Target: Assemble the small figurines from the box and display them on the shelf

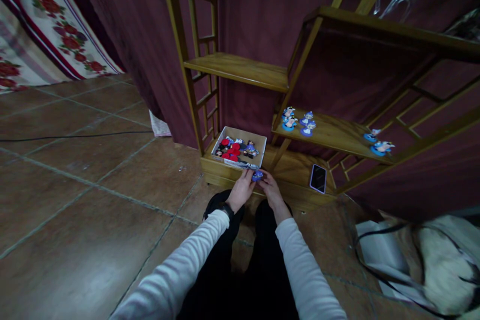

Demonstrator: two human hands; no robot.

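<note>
Between my hands, just in front of the box, is a small purple figurine (257, 175). My left hand (242, 191) closes on its left side, and my right hand (270, 188) has its fingers on the right side. Beyond them a shallow cardboard box (263, 146) holds several small figurines, with red pieces (233, 151) among them. On the shelf to the right stand two purple figurines (308, 128) beside two blue-based figurines (289, 123). Two more blue-based figurines (381, 147) are at that shelf's right end, one looking tipped over.
The wooden shelf unit (240, 71) rises in front of a dark red curtain. A phone (318, 178) lies on its bottom board, right of the box. Bags with dark straps (393, 250) are on the tiled floor at right. A thin cable (75, 136) crosses the floor at left.
</note>
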